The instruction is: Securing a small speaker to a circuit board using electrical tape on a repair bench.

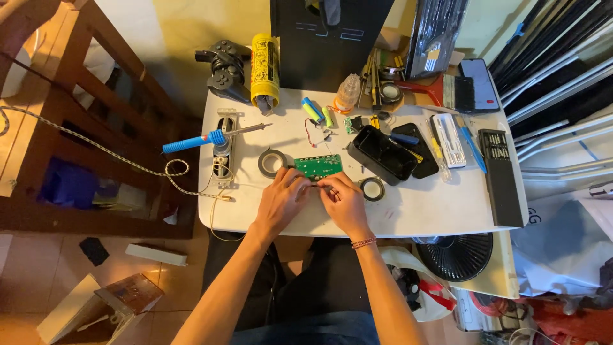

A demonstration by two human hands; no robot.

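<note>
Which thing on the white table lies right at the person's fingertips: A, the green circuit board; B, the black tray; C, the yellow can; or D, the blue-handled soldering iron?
A: both the left hand and the right hand meet just below the green circuit board, while the soldering iron lies off to the left, away from them.

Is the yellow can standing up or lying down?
Lying down. The yellow can rests on its side on the white table, lengthwise.
</note>
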